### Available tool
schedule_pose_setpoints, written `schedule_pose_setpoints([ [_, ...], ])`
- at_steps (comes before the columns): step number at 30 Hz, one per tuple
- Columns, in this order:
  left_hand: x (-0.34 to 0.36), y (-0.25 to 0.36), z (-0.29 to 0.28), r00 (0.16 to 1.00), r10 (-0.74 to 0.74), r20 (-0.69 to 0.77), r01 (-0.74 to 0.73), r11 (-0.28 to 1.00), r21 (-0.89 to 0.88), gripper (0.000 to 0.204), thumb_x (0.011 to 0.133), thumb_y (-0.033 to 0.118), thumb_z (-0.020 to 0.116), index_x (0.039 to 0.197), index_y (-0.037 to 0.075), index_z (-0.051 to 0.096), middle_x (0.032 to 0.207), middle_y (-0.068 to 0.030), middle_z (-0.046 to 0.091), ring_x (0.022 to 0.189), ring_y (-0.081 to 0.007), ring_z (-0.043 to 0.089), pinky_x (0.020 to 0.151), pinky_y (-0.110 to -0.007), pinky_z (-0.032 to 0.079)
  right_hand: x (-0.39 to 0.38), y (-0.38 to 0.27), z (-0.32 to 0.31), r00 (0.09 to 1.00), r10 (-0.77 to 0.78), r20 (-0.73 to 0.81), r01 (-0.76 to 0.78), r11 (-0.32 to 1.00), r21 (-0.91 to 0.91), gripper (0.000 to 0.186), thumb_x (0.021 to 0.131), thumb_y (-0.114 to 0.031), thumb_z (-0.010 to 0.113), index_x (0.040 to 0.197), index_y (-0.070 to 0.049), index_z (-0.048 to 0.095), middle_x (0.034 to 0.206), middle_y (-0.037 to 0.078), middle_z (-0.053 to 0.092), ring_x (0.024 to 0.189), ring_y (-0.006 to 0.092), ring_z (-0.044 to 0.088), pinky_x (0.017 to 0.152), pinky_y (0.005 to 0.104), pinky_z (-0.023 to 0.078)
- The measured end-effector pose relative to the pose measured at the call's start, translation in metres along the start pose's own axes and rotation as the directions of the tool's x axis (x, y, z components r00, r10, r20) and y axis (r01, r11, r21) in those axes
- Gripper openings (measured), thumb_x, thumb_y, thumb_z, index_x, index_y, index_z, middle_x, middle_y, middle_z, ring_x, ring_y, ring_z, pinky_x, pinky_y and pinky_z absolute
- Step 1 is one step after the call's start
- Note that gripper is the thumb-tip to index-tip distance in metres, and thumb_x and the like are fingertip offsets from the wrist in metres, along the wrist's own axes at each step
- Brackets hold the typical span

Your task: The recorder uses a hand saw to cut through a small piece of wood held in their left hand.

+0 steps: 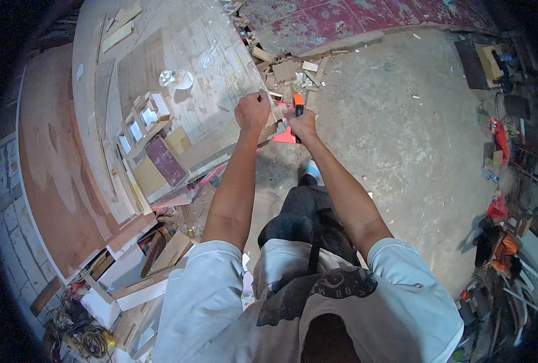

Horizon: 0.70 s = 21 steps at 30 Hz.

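Note:
My left hand (253, 111) is closed into a fist over the right edge of the wooden worktable (217, 60). Whatever it may hold is hidden. Just to its right, my right hand (304, 124) wraps round an orange-and-black hand tool (298, 101), held upright beside the table corner; its exact kind does not show. Left of my hands, small wooden frames with white panels (147, 115) stand on the tabletop. A dark red board (165, 160) lies near them, by the table's near edge. Farther back sits a clear, shiny container (176, 79).
A long brown sheet (57, 151) runs along the left. Wood offcuts (285, 71) are heaped beyond the table corner, and more scrap wood (151, 266) lies at lower left. Concrete floor (402, 121) stretches to the right, with clutter (502, 248) along its far side.

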<state>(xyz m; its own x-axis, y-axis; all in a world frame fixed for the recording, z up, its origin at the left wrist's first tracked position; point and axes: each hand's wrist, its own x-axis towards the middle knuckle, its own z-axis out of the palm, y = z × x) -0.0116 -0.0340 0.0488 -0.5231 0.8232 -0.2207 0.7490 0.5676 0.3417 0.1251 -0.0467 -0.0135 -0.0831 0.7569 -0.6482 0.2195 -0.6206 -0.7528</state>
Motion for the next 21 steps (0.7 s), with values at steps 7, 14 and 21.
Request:
schedule_pose_setpoints([
  [7, -0.003, -0.007, 0.002, 0.999, 0.052, -0.015, -0.052, 0.998, -0.028, 0.043, 0.089, 0.034, 0.045, 0.079, 0.002, 0.072, 0.082, -0.0244, 0.066, 0.077, -0.0399, 0.065, 0.076, -0.047, 0.050, -0.001, -0.003, 0.004, 0.998, -0.057, -0.012, 0.056, 0.997, -0.061, 0.022, 0.084, -0.022, 0.067, 0.083, 0.000, 0.065, 0.052, 0.003, 0.051, 0.039, 0.0119, 0.048, 0.037, 0.0310, 0.038],
  [14, -0.002, 0.010, 0.004, 0.999, 0.034, -0.020, -0.035, 0.999, -0.040, 0.043, 0.089, 0.034, 0.047, 0.077, 0.001, 0.071, 0.079, -0.0240, 0.066, 0.075, -0.0396, 0.065, 0.074, -0.047, 0.050, 0.023, 0.017, -0.001, 0.986, -0.164, -0.044, 0.155, 0.976, -0.154, 0.023, 0.085, -0.023, 0.067, 0.085, 0.000, 0.066, 0.053, 0.003, 0.052, 0.039, 0.0123, 0.048, 0.037, 0.0311, 0.039],
  [21, -0.002, 0.007, 0.005, 0.999, 0.032, -0.018, -0.033, 0.999, -0.019, 0.045, 0.090, 0.036, 0.047, 0.075, 0.001, 0.071, 0.078, -0.0240, 0.066, 0.075, -0.0404, 0.066, 0.076, -0.047, 0.051, 0.012, 0.004, 0.001, 0.991, -0.130, -0.032, 0.122, 0.976, -0.178, 0.025, 0.083, -0.025, 0.070, 0.088, -0.001, 0.067, 0.054, 0.003, 0.054, 0.040, 0.0133, 0.051, 0.038, 0.0314, 0.041],
])
